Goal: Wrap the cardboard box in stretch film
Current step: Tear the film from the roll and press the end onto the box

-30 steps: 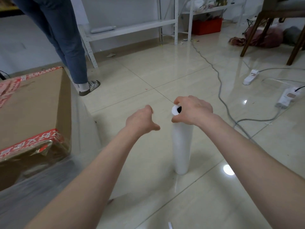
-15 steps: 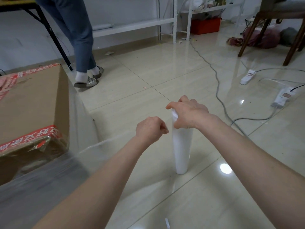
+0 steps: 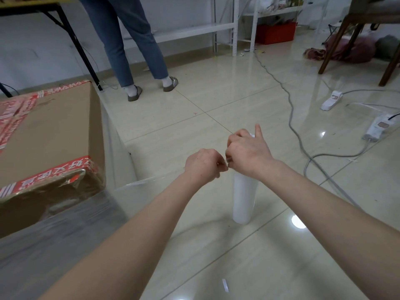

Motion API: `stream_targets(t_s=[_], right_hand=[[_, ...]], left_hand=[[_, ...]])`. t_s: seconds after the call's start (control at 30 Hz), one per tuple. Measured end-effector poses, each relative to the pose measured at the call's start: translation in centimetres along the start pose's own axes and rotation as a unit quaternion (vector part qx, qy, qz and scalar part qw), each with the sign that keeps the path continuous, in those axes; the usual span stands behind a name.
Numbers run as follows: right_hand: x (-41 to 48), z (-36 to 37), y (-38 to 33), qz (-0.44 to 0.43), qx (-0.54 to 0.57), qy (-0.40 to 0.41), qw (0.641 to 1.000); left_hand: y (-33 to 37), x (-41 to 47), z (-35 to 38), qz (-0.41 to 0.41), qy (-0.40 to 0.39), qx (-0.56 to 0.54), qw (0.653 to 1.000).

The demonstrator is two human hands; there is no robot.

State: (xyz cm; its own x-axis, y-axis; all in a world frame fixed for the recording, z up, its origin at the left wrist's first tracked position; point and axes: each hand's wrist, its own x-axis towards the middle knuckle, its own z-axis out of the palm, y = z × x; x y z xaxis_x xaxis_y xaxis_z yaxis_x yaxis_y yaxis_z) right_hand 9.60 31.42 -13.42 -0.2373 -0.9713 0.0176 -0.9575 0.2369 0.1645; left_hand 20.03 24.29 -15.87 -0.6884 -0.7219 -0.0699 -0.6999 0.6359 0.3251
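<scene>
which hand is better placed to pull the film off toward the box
Left, probably. The left hand pinches the stretch film on the side nearer the cardboard box, where the sheet runs. The right hand grips the top of the upright film roll, steadying it.

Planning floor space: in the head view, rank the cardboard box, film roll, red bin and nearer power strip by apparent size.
Largest: cardboard box.
Then film roll and red bin, about alike; the bin is far off, so unranked.
Smallest: nearer power strip.
</scene>
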Motion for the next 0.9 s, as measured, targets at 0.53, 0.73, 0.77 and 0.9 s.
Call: stream_targets(t_s=[0.53,0.73,0.77,0.9], right_hand=[[-0.2,-0.3,1.5,0.21,0.172,-0.007,0.962],[0.8,-0.5,2.7,0.22,0.177,0.017,0.959],[1.1,-0.4,3.1,0.219,0.178,0.015,0.959],[1.6,0.5,3.9,0.205,0.193,0.001,0.959]], left_hand=[[-0.1,0.0,0.5,-0.016,0.062,-0.01,0.998],[-0.2,0.8,0.9,-0.03,0.089,-0.013,0.995],[0.0,0.9,1.0,-0.03,0.091,-0.011,0.995],[0.8,1.4,2.1,-0.028,0.1,-0.012,0.995]])
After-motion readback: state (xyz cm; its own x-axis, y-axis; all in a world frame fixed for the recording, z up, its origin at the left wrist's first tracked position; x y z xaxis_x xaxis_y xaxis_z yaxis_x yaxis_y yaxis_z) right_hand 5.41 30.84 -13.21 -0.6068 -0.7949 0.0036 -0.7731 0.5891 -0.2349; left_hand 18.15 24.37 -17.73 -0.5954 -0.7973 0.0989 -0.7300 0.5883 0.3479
